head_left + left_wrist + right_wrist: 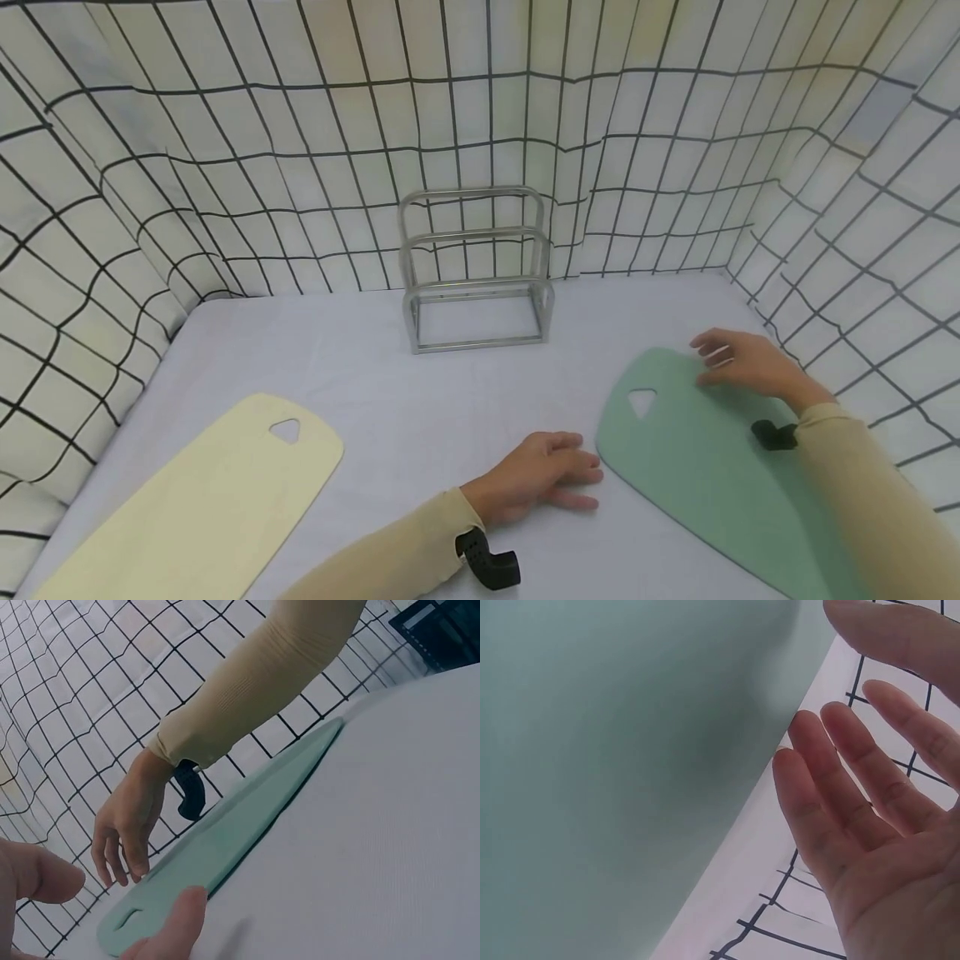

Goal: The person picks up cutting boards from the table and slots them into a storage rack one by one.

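A green cutting board [697, 450] with a triangular hole lies flat on the right side of the white table. My left hand [536, 475] is just left of its edge, fingers spread and holding nothing; contact with the board cannot be made out. Over the board's far right edge is my right hand [750, 362], its fingers loosely bent with nothing between them. In the right wrist view, the fingertips [802, 735] appear beside the edge of the green board [630, 765]. A pale yellow cutting board [202, 492], also with a triangular hole, lies at the left.
A metal rack [480, 287] with several upright bars stands at the back middle of the table [420, 442]. White cloth with a black grid [315, 167] walls the back and both sides. A dark object [442, 634] shows at the left wrist view's upper right corner.
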Demonstrator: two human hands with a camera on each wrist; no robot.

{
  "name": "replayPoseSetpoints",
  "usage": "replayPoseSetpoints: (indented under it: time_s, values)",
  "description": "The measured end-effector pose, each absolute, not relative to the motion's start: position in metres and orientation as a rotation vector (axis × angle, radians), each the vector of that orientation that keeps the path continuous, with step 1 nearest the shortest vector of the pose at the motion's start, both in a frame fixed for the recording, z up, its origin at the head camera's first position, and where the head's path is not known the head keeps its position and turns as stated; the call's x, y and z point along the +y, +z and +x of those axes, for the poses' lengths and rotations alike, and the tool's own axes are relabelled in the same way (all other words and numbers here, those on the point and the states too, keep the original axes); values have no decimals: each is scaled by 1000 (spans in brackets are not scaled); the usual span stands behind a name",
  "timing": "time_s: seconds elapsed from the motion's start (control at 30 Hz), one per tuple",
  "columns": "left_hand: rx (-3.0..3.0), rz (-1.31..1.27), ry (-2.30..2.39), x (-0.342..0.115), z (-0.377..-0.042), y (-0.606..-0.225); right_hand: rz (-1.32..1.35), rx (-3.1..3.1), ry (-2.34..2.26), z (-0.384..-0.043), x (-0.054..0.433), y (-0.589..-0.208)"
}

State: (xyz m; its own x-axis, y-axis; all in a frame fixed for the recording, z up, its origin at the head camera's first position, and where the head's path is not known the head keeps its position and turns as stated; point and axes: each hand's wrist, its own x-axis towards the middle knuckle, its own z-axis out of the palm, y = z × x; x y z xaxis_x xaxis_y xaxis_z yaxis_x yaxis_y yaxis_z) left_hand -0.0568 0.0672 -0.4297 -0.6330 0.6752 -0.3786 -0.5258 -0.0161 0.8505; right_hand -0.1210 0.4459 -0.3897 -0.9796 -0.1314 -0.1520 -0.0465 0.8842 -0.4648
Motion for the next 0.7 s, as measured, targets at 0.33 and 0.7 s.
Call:
replayPoseSetpoints:
  time_s: [0.33, 0.7]
  values:
    - [1364, 67, 1879, 76, -55, -429, -102, 2847, -646, -120, 448, -389]
    - [1316, 82, 1872, 84, -40, -431, -89, 2829, -538, -121, 461, -389]
